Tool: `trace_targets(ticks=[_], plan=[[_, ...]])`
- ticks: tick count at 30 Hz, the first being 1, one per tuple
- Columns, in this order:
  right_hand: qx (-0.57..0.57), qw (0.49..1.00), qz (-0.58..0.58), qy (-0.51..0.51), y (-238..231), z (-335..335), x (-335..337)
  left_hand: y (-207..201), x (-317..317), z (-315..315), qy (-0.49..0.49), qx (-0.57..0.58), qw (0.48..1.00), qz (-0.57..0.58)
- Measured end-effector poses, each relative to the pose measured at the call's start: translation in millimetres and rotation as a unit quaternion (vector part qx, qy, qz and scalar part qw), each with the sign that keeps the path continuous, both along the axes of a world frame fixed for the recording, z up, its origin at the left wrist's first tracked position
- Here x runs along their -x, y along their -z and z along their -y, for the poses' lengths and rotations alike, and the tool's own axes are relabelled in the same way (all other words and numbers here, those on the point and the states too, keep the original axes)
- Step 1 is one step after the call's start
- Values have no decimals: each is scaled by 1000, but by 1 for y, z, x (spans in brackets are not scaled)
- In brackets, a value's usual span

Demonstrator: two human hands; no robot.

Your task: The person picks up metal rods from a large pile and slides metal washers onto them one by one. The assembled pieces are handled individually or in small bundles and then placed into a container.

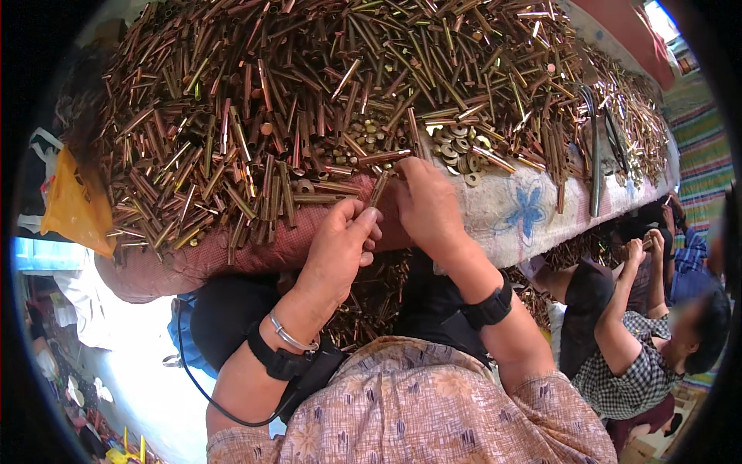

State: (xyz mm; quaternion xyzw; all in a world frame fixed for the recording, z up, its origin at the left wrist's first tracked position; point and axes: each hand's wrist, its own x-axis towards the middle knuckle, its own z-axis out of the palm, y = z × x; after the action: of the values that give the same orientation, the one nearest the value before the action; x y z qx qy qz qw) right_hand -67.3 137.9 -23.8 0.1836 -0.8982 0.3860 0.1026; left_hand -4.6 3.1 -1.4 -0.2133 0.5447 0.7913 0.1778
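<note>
My left hand is closed, with a short brass-coloured metal tube pinched upright between thumb and fingers. Close beside it, my right hand has its fingers bent together near the pile's front edge; what they grip, if anything, is hidden. Just beyond both hands lies a small heap of brass-coloured nuts. Flat round washers are gathered to the right of these. A great mass of similar metal tubes spreads over the work surface, some lying flat, others leaning.
Padded cloth, red and white with a blue flower, edges the pile. A long dark metal tool rests at the right. A yellow bag hangs at the left. Another person in a checked shirt works at the right.
</note>
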Motion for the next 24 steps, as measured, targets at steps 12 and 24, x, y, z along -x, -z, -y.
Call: trace_targets(ticks=[12, 24], plan=[[146, 977, 152, 14, -3, 0, -6, -6, -8, 17, 15, 6, 999, -30], [474, 811, 332, -87, -3, -30, -24, -3, -10, 11, 116, -31, 992, -23]])
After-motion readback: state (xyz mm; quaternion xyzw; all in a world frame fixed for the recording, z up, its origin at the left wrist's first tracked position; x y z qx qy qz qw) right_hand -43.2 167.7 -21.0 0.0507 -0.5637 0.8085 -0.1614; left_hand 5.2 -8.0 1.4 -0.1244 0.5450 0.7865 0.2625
